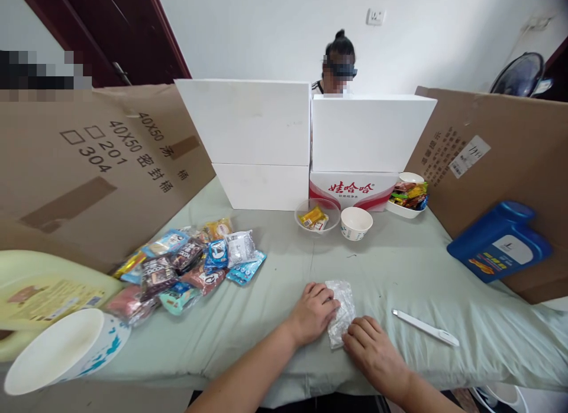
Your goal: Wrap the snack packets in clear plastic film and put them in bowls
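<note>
A crumpled, shiny clear plastic packet (pixel 341 313) lies flat on the green cloth near the front of the table. My left hand (pixel 313 312) rests against its left edge with the fingers curled onto it. At the packet's lower right corner, my right hand (pixel 373 348) grips the plastic with its fingers bent together. What the packet holds, if anything, cannot be made out. To the right of my right hand lies a slim white tool with a narrow tip (pixel 425 328).
Several snack packets (pixel 186 265) are heaped at left, beside a white bowl (pixel 57 354) and a yellow jug (pixel 48 294). Ahead stand a clear bowl (pixel 318 231), a paper bowl (pixel 356 223) and white boxes (pixel 261 129). A blue bottle (pixel 501 241) leans right. A person sits behind the boxes.
</note>
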`<state>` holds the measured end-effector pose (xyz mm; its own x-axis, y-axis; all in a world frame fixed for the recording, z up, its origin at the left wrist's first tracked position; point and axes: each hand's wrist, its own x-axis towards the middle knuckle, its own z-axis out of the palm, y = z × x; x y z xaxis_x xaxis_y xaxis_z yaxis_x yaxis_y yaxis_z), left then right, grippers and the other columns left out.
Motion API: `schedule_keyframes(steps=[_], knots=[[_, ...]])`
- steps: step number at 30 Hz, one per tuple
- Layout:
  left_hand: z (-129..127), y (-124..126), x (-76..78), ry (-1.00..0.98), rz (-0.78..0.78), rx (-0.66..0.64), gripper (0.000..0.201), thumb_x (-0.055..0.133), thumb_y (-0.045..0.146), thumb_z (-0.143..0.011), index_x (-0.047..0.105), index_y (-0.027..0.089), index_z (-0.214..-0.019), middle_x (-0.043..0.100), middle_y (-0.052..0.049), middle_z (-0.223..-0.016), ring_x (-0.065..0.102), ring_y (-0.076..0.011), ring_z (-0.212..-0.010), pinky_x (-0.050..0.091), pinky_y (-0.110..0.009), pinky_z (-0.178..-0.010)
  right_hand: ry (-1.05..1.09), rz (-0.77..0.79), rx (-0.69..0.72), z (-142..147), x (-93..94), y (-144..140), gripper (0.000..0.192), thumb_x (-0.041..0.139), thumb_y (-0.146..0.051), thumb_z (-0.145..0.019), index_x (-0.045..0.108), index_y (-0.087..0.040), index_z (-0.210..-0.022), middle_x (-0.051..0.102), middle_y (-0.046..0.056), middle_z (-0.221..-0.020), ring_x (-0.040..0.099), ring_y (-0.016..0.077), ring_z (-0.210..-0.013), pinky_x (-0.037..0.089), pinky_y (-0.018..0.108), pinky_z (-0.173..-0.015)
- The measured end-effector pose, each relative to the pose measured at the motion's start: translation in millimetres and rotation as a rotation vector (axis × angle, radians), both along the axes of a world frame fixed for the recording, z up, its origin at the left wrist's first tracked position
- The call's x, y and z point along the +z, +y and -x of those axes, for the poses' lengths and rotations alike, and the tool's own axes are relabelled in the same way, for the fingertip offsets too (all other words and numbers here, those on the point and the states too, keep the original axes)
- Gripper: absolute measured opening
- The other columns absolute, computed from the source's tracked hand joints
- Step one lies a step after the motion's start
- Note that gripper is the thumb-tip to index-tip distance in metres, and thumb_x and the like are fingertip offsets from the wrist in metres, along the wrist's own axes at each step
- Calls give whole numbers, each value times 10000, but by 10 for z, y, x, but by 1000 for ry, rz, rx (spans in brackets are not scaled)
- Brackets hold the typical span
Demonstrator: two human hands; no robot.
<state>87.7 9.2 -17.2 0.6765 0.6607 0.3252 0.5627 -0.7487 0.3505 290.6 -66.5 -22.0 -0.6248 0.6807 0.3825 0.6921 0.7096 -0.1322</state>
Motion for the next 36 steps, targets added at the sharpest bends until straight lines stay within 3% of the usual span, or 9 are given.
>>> schedule_keyframes(steps=[5,9,14,17,21,25,30,33,36], knots=[[13,21,-13,-57,70,-19,346,562,179,-860,571,243,-1200,628,-63,-1103,494,-248,-1079,364,-438,-979,71,67,37,-6,111,175,180,406,-197,-974,582,-194,-939,663,42,-911,613,172,-894,452,318,-828],[50,82,-141,-226,144,16,616,400,74,-869,270,231,-1450,632,-75,-1096,546,-220,-1033,418,-444,-951,-49,266,-247,70,182,545,202,367,-232,-993,565,-213,-958,682,4,-850,648,127,-726,435,233,-638],[82,146,-253,-333,177,41,789,379,19,-800,73,200,-1504,644,-67,-1032,580,-217,-985,432,-461,-956,-137,269,-439,229,142,930,225,357,-250,-996,556,-195,-907,697,42,-810,666,161,-681,380,245,-552],[79,119,-174,-331,164,40,604,402,68,-850,306,206,-1430,651,-60,-1020,579,-212,-976,448,-439,-942,-200,262,-475,290,97,972,188,398,-242,-979,551,-198,-878,689,43,-795,661,160,-640,350,246,-522],[46,56,-46,-292,-16,73,216,462,220,-923,640,188,-1041,617,-97,-1061,552,-223,-995,476,-393,-882,-247,227,-509,350,51,912,196,372,-237,-987,541,-199,-894,670,41,-809,663,160,-650,345,247,-522],[-14,51,-59,-198,-152,-21,141,544,240,-894,670,202,-844,647,-67,-949,542,-234,-1034,443,-402,-913,-258,193,-535,374,13,894,196,381,-243,-984,540,-200,-879,656,36,-776,647,155,-625,351,244,-523],[-41,84,-104,-127,-33,29,146,560,231,-880,666,204,-783,639,-51,-836,554,-215,-933,445,-368,-837,-226,121,-597,153,91,997,164,442,-241,-954,562,-165,-870,643,84,-772,628,185,-642,404,272,-567],[-34,94,-94,-123,14,23,121,575,226,-873,660,200,-792,635,-50,-846,548,-213,-923,444,-357,-824,-184,61,-587,14,195,1013,174,429,-189,-943,589,-138,-897,649,139,-879,633,238,-838,465,348,-723],[-30,86,-87,-141,27,9,93,574,206,-859,645,194,-798,636,-50,-854,545,-217,-923,447,-361,-837,-150,36,-396,37,202,912,216,420,-200,-949,613,-167,-1040,646,116,-1099,571,226,-1085,442,381,-929]])
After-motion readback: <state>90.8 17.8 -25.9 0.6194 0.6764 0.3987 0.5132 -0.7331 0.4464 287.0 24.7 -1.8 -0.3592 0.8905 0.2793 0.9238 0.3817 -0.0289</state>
